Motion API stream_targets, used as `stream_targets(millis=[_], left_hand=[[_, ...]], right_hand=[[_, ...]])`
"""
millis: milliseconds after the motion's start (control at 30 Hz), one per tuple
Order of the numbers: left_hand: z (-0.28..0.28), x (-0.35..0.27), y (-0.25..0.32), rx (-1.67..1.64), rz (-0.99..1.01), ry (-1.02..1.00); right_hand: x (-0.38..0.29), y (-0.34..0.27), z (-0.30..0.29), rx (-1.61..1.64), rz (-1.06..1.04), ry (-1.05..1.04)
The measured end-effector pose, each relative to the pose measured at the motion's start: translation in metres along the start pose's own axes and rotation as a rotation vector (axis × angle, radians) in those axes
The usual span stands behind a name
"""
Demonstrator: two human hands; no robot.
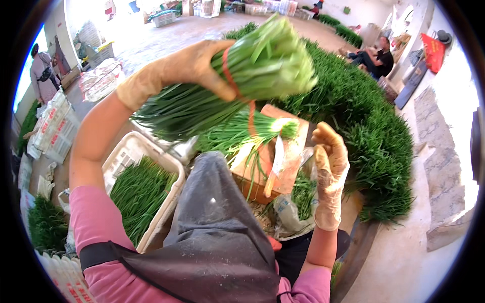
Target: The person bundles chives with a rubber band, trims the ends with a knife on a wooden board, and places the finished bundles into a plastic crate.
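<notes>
My left hand (189,66), in a cream rubber glove, grips a large bundle of green garlic chives (261,64) tied with a red band and holds it up, pale ends to the right. Below it a second banded bundle (242,127) lies on a wooden block (293,163). A knife (277,161) with a white blade and wooden handle rests on the block beside that bundle's cut ends. My right hand (329,170), gloved too, is raised right of the block, fingers curled and apart, holding nothing.
A plastic crate (178,170) of chives stands at my left. Heaped greens (363,125) curve round the right and far side. A plastic bag (290,216) with trimmings lies near my knee. One person (379,60) sits far right; another (41,75) stands far left.
</notes>
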State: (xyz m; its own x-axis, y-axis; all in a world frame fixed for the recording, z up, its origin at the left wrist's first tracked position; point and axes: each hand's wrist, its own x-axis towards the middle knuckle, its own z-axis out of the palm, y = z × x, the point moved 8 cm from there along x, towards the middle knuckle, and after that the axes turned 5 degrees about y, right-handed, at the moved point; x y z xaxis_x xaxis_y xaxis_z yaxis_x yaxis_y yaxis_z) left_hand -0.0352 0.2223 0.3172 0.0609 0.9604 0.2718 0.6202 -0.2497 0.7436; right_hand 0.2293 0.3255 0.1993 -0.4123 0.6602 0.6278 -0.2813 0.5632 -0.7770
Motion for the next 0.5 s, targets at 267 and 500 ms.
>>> stream_targets(millis=[267,500], left_hand=[[0.119,-0.141,-0.097,-0.092,-0.476,-0.335],[0.211,-0.175,-0.146,-0.160,-0.574,-0.298]], right_hand=[[-0.055,0.004,0.070,0.202,0.092,-0.216],[-0.114,0.039,0.069,0.004,0.371,-0.307]])
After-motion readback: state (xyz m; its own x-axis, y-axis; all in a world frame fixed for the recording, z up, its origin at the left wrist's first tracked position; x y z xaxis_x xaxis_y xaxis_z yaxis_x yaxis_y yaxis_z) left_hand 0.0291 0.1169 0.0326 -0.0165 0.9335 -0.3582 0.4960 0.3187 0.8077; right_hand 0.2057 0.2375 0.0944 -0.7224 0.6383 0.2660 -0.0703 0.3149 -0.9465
